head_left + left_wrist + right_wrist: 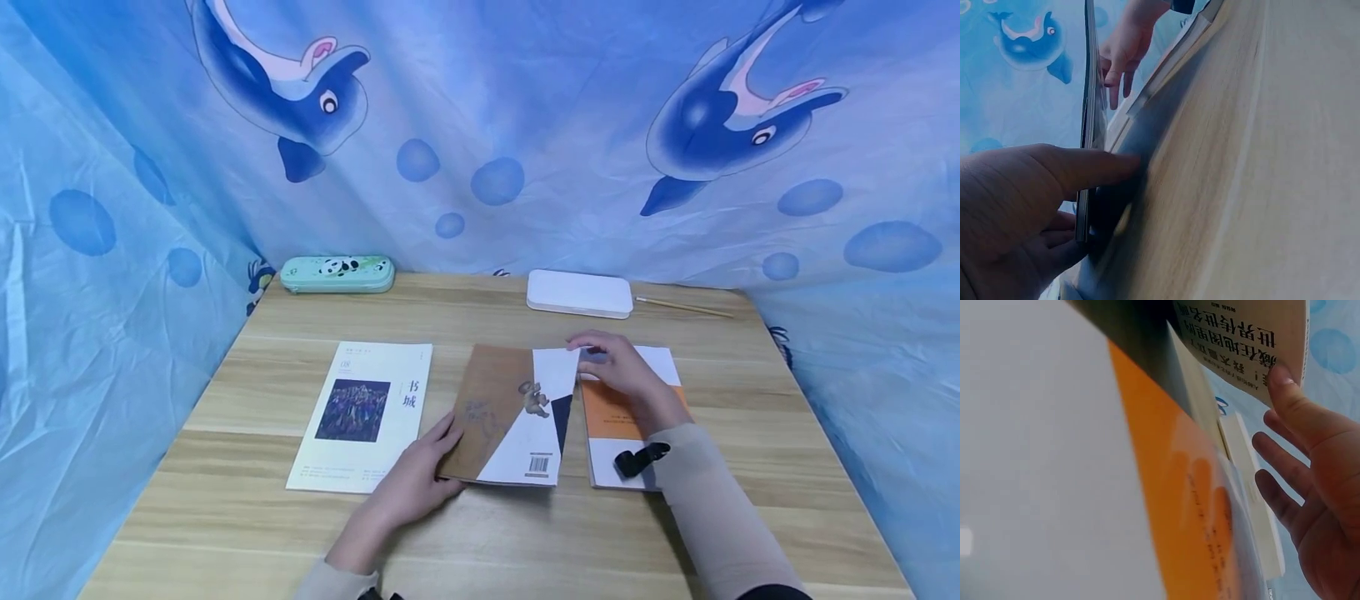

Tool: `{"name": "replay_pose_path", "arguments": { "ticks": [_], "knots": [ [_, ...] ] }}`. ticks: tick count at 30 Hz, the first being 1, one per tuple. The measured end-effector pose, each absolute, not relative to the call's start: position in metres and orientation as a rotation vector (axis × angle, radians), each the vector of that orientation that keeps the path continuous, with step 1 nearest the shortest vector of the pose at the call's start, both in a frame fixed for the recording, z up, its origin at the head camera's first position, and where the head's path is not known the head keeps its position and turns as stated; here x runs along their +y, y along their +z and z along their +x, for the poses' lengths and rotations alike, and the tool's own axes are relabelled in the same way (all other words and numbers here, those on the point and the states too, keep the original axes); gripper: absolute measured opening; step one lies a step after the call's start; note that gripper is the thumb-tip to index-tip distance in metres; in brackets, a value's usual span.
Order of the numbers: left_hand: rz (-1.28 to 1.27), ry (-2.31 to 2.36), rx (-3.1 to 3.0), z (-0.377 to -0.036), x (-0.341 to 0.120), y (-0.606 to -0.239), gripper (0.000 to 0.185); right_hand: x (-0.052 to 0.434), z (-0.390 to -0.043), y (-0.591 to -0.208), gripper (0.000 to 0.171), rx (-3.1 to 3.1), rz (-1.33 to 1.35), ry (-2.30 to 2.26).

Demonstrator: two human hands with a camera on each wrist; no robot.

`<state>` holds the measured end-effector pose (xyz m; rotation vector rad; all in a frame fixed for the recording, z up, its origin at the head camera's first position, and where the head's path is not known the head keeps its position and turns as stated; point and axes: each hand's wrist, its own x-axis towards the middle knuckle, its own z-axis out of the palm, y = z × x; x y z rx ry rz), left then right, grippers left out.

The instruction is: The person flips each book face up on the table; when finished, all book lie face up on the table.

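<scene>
A thin book with a brown and white back cover, a small animal picture and a barcode is held just above the table. My left hand grips its lower left edge; in the left wrist view the thumb lies on one side of the book's edge and the fingers on the other. My right hand pinches its upper right corner, other fingers spread. The right wrist view shows the thumb on the printed underside. Beneath my right forearm lies a white and orange book.
Left on the wooden table lies a white magazine with a dark picture. Along the back stand a green panda pencil case, a white case and a thin stick. A blue dolphin curtain surrounds the table.
</scene>
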<state>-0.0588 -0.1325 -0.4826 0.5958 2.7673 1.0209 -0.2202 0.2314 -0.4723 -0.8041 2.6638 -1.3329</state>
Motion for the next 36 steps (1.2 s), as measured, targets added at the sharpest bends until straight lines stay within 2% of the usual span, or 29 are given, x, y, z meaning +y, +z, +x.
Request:
{"name": "replay_pose_path", "arguments": {
  "ticks": [6, 12, 19, 27, 36],
  "knots": [
    [0.5, 1.105, 2.919, -0.056, -0.133, -0.481, 0.053, 0.231, -0.218, -0.467, 0.027, 2.595, -0.666, -1.441],
    [0.467, 1.26, 3.032, -0.055, -0.132, -0.478, 0.04, 0.227, -0.215, -0.457, 0.03, 2.647, -0.592, -1.53],
    [0.543, 1.383, 3.036, -0.057, -0.134, -0.472, 0.04, 0.221, -0.217, -0.441, 0.024, 2.799, -0.74, -1.594],
    [0.631, 1.518, 3.063, -0.057, -0.134, -0.469, 0.044, 0.212, -0.216, -0.419, 0.017, 2.965, -0.739, -1.64],
    [0.632, 1.651, 3.046, -0.056, -0.135, -0.465, 0.031, 0.206, -0.216, -0.404, 0.014, 3.012, -0.738, -1.659]
  ]
}}
